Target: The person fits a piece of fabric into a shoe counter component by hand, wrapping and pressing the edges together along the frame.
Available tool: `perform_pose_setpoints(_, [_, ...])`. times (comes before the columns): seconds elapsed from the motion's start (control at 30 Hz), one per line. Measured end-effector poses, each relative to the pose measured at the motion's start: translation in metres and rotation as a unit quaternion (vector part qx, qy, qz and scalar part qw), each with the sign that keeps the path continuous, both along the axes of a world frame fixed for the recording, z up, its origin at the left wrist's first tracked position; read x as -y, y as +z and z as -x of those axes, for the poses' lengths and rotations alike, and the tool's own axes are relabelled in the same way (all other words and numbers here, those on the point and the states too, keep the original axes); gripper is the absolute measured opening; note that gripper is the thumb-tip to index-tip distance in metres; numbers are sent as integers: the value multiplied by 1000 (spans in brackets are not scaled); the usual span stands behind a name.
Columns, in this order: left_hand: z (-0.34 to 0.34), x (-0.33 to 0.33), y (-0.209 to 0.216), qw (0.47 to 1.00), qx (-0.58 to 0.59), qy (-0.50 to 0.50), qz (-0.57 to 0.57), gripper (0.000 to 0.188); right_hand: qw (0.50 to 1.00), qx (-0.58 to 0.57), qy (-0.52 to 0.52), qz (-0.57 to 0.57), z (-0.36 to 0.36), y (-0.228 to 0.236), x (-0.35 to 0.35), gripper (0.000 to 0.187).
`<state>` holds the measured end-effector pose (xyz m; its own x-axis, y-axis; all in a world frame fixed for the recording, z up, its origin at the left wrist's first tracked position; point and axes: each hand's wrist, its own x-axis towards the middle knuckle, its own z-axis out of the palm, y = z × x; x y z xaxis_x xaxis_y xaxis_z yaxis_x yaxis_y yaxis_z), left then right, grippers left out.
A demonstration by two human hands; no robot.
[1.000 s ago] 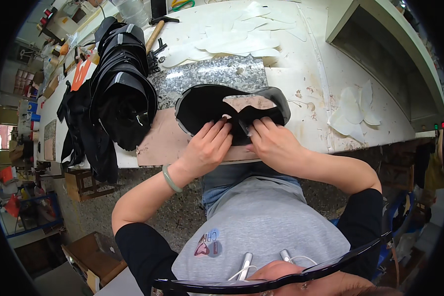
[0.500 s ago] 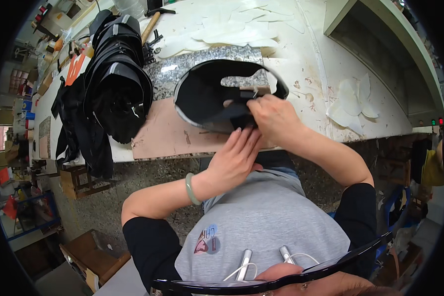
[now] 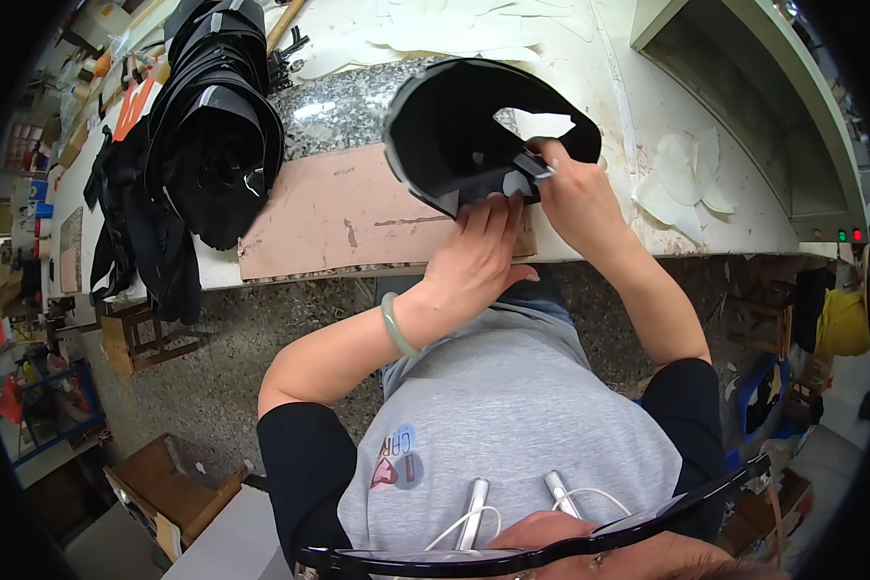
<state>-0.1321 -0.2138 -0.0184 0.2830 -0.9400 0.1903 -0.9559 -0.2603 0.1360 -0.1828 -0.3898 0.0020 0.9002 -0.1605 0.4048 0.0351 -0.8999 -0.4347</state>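
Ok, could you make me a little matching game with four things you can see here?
Things:
1. Bangle
2. Board
3. Stack of black pieces
4. Single curved black piece

Colours or places:
A. left of the speckled slab
B. pinkish
C. touched by the left hand and right hand
D. pale green

Pairs: 1-D; 2-B; 3-A; 4-C

The black piece (image 3: 435,135) is open wider than at first and reaches farther beyond the left grip (image 3: 478,242), baring more pink board (image 3: 309,213) to that grip's left.
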Motion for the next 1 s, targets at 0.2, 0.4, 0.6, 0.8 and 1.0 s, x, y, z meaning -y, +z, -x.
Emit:
perform_pose_setpoints(0.2, [-4,1,-3,999,0,3,35,79,996,16,-28,-85,11,-16,-16,28])
perform_pose_setpoints(0.4, [-14,-10,4,995,-71,-63,0,55,997,27,-10,76,12,-34,-36,34])
perform_pose_setpoints(0.6, [-28,-31,16,991,-79,-96,46,36,993,17,-7,113,8,-35,-48,39])
perform_pose_setpoints(0.8, [-40,-49,26,994,22,-111,3,28,982,-19,22,185,17,-36,-50,48])
perform_pose_setpoints(1.0, [-59,-43,34,983,75,-138,92,30,957,-67,55,276,22,-40,-49,58])
